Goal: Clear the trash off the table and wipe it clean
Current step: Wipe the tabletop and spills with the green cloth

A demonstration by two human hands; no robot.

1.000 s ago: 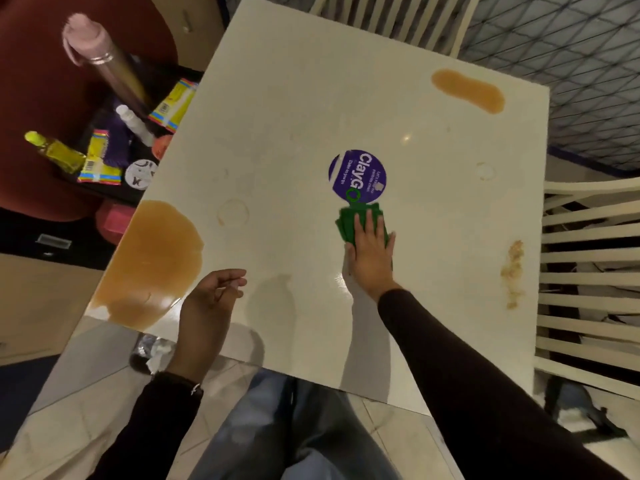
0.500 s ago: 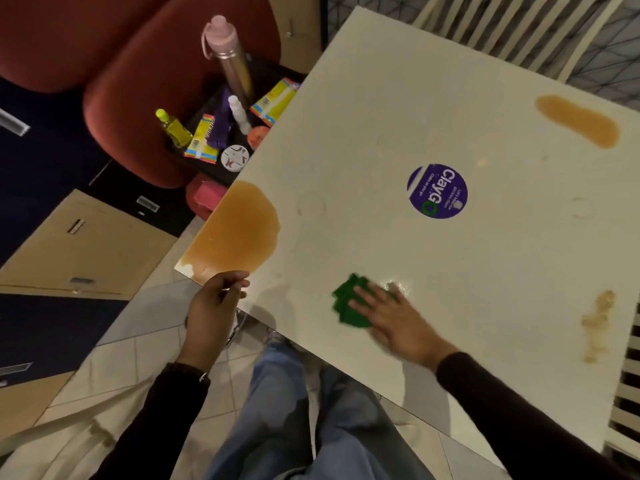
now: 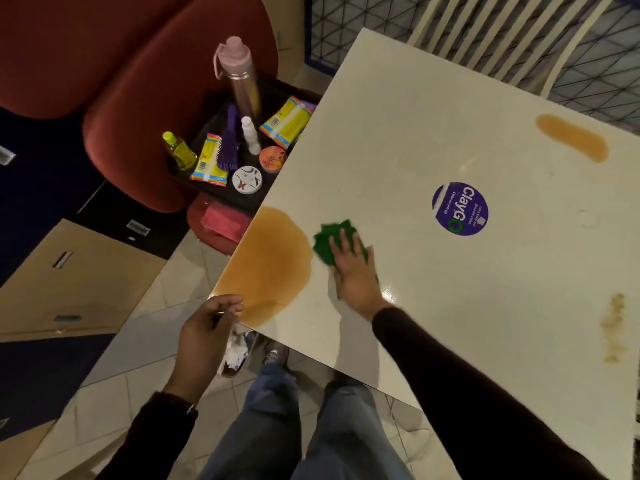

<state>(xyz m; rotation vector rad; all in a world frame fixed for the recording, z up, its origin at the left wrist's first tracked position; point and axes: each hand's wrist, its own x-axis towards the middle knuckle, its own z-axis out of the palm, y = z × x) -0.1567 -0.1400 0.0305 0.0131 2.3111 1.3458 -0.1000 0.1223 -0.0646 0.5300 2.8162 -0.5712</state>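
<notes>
A white square table [image 3: 450,306] carries a large orange spill [image 3: 270,265] at its left corner. A smaller orange smear [image 3: 571,136] lies at the far right and a brownish stain [image 3: 614,327] near the right edge. My right hand [image 3: 353,268] presses flat on a green cloth [image 3: 329,242] just right of the large spill. Beside the table's near-left corner my left hand [image 3: 207,327] hovers with its fingers loosely curled, and it holds nothing that I can see. A round purple sticker [image 3: 460,208] sits mid-table.
A red chair [image 3: 138,116] to the left holds a dark tray [image 3: 239,161] with a pink bottle [image 3: 239,77], packets and small tubs. Crumpled trash [image 3: 237,355] lies on the floor under the table corner. White slatted chairs [image 3: 485,29] stand behind the table.
My right hand slid the green cloth from beside the purple sticker down toward me, then left up to the edge of the large orange spill. My left hand stayed by the corner.
</notes>
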